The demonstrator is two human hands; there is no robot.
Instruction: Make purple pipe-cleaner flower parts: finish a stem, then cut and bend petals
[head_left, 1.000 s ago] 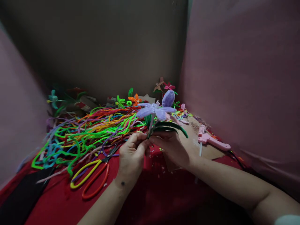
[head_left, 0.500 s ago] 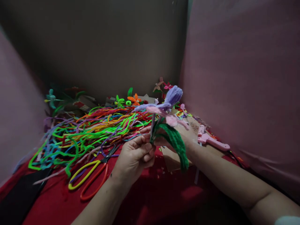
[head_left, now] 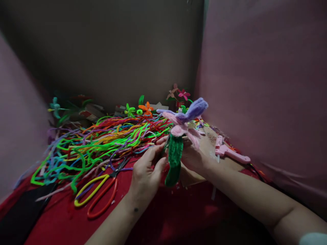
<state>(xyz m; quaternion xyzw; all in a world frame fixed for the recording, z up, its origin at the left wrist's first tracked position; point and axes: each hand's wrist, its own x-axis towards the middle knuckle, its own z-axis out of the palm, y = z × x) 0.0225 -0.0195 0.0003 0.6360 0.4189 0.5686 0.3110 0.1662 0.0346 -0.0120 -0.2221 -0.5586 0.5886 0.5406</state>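
Observation:
A pipe-cleaner flower with purple and pink petals (head_left: 195,110) is held up in front of me, tilted to the right. Its dark green leaf (head_left: 175,156) hangs down over the stem. My left hand (head_left: 145,172) curls round the lower stem from the left, thumb and fingers a little apart about it. Behind the flower, my right hand (head_left: 195,154) grips the stem from the right; the petals and leaf hide most of its fingers.
Loose pipe cleaners (head_left: 109,136) in many colours lie heaped on the red cloth (head_left: 153,217). Scissors (head_left: 112,178) with yellow and red handles rest at left, near a black flat object (head_left: 25,211). At right lies a pink glue gun (head_left: 231,153) on cardboard. Finished flowers (head_left: 146,108) stand behind.
The flower has turned and shifted slightly right, so its green leaf now hangs straight down in front of the stem. My left thumb has moved away from its tight pinch.

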